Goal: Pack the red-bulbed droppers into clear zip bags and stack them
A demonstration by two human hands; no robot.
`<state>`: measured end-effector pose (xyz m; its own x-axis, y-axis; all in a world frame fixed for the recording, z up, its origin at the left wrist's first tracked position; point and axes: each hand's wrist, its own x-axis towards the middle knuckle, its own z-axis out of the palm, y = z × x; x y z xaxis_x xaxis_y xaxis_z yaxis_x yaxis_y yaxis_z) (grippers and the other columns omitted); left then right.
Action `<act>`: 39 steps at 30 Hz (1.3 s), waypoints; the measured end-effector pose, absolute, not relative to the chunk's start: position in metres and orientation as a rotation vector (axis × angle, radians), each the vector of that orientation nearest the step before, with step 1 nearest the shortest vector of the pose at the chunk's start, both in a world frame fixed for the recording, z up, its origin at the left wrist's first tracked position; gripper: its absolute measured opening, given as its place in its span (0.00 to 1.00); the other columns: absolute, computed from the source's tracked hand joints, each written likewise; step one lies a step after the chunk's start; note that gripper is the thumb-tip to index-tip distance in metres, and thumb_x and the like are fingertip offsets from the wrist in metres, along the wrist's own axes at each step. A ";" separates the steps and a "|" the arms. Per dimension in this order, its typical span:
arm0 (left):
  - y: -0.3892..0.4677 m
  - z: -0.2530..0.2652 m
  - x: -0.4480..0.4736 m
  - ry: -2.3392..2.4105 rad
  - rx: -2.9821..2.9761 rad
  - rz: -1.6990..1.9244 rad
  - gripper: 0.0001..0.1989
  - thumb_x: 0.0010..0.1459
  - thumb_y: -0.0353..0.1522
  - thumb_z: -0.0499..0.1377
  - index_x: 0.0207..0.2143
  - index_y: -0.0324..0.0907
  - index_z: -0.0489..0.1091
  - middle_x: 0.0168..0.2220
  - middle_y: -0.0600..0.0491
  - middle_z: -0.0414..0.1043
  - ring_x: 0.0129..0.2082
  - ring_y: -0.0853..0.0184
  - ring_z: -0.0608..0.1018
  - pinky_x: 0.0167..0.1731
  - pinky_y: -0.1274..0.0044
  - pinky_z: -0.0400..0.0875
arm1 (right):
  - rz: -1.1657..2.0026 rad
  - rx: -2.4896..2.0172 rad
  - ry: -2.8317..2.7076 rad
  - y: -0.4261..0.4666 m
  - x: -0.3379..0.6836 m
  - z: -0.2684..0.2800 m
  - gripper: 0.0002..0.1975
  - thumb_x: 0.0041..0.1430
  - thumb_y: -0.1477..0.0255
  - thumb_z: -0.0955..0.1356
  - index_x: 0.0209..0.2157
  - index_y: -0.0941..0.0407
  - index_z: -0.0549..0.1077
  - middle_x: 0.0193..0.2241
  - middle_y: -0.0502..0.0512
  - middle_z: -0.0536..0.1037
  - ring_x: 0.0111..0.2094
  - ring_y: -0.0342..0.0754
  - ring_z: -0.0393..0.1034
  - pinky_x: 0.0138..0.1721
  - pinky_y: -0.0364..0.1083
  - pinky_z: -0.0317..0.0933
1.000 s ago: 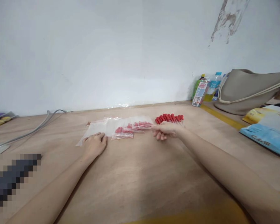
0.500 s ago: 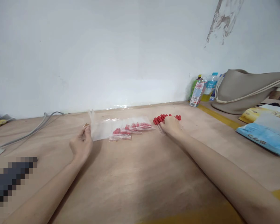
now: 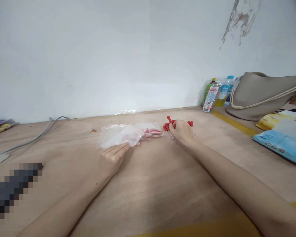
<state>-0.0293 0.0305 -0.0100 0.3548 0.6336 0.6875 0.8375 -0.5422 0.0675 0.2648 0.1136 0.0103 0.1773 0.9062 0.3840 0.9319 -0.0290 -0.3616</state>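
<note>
red-topped pieces (image 3: 166,127) with clear stems lie bunched under the fingers of a right hand (image 3: 181,131) on a brown tabletop (image 3: 148,187). nearest, a left hand (image 3: 114,159) stretches its fingers out, pressed together, against the near edge of a translucent bag (image 3: 113,135); whether the thumb pinches it, one cannot tell. the bag spreads just beyond those fingertips, partly over small bags (image 3: 148,126) with red contents (image 3: 155,132), which lie between the two hands. the right fingers curl together, pinching into the bunch, one red head poking up beside their tips and others showing on either side. well to the right of these fingers lies a blue packet (image 3: 278,140); farther off, bottles (image 3: 210,98) and a gray handbag (image 3: 259,95) stand before a white wall (image 3: 148,59).
</note>
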 end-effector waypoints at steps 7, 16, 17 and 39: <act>0.050 -0.005 -0.054 -2.063 -1.894 -1.157 0.08 0.52 0.36 0.56 0.30 0.48 0.76 0.37 0.57 0.77 0.40 0.61 0.78 0.40 0.72 0.71 | -0.119 -1.784 -1.670 0.107 0.259 -0.001 0.16 0.58 0.62 0.57 0.32 0.56 0.70 0.35 0.57 0.75 0.34 0.49 0.69 0.33 0.45 0.54; 0.058 0.007 -0.084 -2.534 -1.881 -1.183 0.19 0.42 0.47 0.61 0.31 0.43 0.76 0.28 0.51 0.78 0.31 0.57 0.78 0.25 0.75 0.71 | -0.066 -1.525 -1.661 0.066 0.267 -0.022 0.13 0.60 0.63 0.56 0.35 0.56 0.65 0.29 0.55 0.73 0.28 0.47 0.65 0.29 0.44 0.51; 0.058 0.009 -0.087 -2.567 -1.936 -1.188 0.19 0.43 0.47 0.61 0.31 0.43 0.77 0.29 0.51 0.78 0.31 0.58 0.79 0.24 0.75 0.72 | -0.045 -1.497 -1.673 0.061 0.270 -0.023 0.13 0.59 0.63 0.57 0.34 0.56 0.65 0.27 0.54 0.72 0.27 0.46 0.64 0.28 0.44 0.51; -0.014 -0.002 0.005 -0.931 -3.162 -0.604 0.13 0.60 0.35 0.54 0.46 0.46 0.71 0.48 0.51 0.72 0.46 0.65 0.75 0.45 0.74 0.72 | 0.893 -1.121 -1.086 0.049 0.288 -0.016 0.32 0.44 0.67 0.68 0.49 0.52 0.50 0.25 0.41 0.64 0.15 0.37 0.62 0.14 0.39 0.60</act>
<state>0.0054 -0.0142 -0.0022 0.7831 0.5558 0.2789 0.4809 -0.8256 0.2950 0.2879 0.0490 -0.0160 0.2507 0.9452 0.2091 -0.0225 0.2216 -0.9749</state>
